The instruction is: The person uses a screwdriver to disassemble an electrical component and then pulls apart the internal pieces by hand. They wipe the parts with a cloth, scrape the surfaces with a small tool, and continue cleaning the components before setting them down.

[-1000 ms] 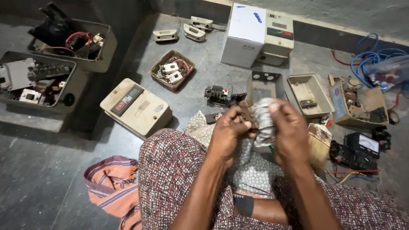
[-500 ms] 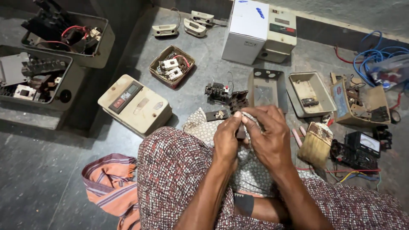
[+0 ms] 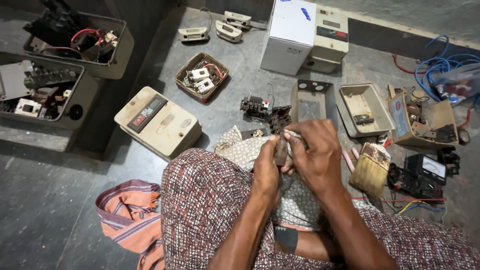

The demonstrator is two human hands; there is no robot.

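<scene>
My left hand (image 3: 267, 169) and my right hand (image 3: 316, 152) meet over my lap and pinch a small dark rusty part (image 3: 281, 150) between their fingers. A patterned white cloth (image 3: 240, 147) lies under them across my checked garment (image 3: 210, 210). Just beyond the hands, on the grey floor, sit two small dark electrical parts (image 3: 265, 111). My right hand hides most of the small part.
A beige switch box (image 3: 157, 121) lies left of my knee. Grey trays of parts (image 3: 97, 47) stand at far left, a small box of parts (image 3: 201, 76) ahead, white cabinets (image 3: 304, 35) behind, an open metal case (image 3: 366, 108), a brush (image 3: 370, 168), a meter (image 3: 424, 172) and blue wires (image 3: 440, 67) right. An orange cloth (image 3: 127, 215) lies lower left.
My hands have dropped lower and closer to my lap, closing tighter on the small part. The pale cloth bunched in my right hand a second ago no longer shows there.
</scene>
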